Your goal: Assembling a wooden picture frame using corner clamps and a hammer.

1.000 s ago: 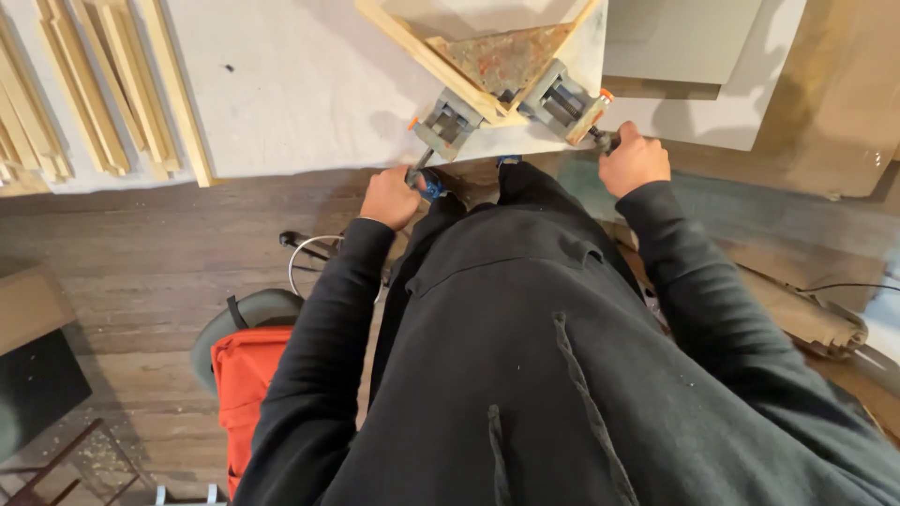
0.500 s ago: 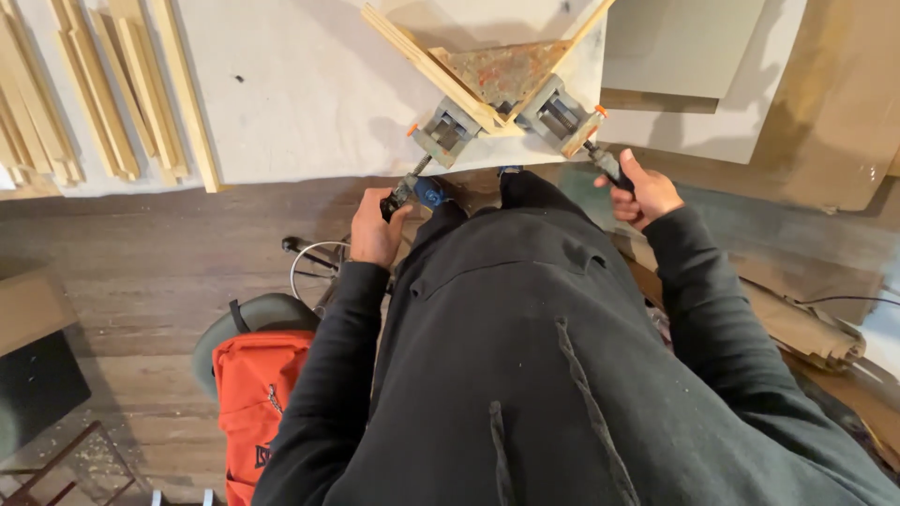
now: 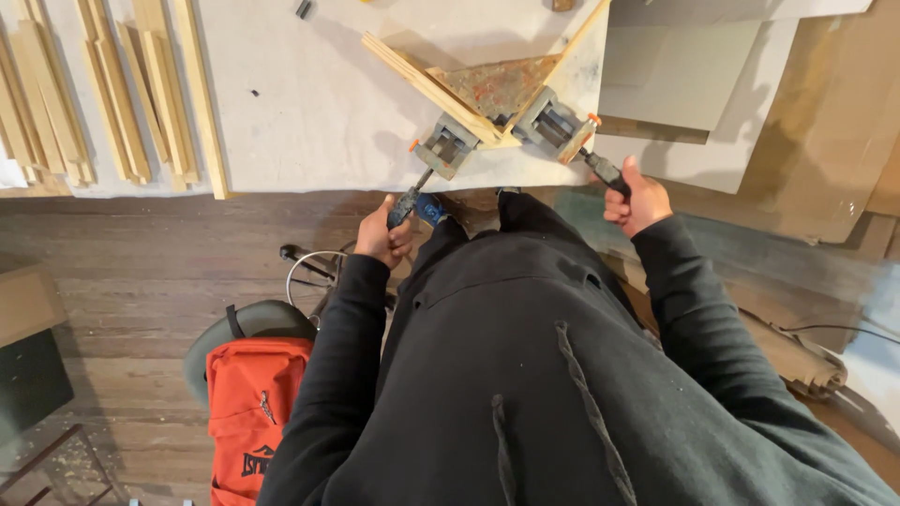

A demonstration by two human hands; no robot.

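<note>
Dark wooden floorboards are running under a white worktable at whose near edge both hands are working. Left hand is gripping the blue-and-black handle pointing down-left from the grey metal corner clamp; right hand is closed around the black handle pointing down-right. Two pale wooden strips are meeting in the clamp as a V, opening away from the person. Loose wooden slats are lying far left, and an orange backpack is sitting on the floor.
</note>
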